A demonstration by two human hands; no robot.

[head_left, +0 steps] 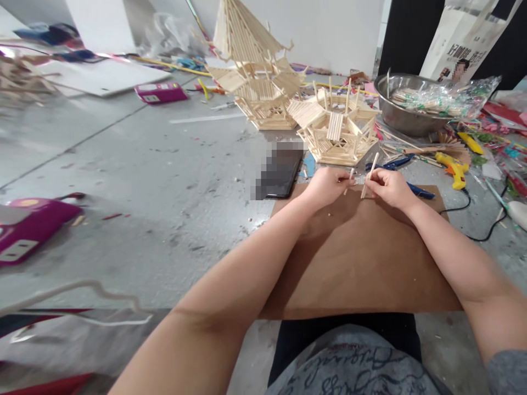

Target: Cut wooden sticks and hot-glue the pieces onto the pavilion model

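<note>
My left hand [329, 185] pinches a short wooden stick [351, 174] between thumb and fingers. A longer wooden stick [374, 163] stands nearly upright in the pinch of my right hand [387, 186]. Both hands hover close together over the far part of a brown board [370, 263], the two sticks a small gap apart. Just beyond them stands a low many-sided stick pavilion [337, 129] with several upright posts. Behind it to the left rises a taller stick tower [257, 71] with a pointed roof.
A dark phone [288, 173] lies left of the board. Blue-handled pliers [395, 163] and a yellow glue gun [453, 169] with its cord are at right. A metal bowl [405, 118] holds bagged sticks. Purple power strips [37, 227] lie at left.
</note>
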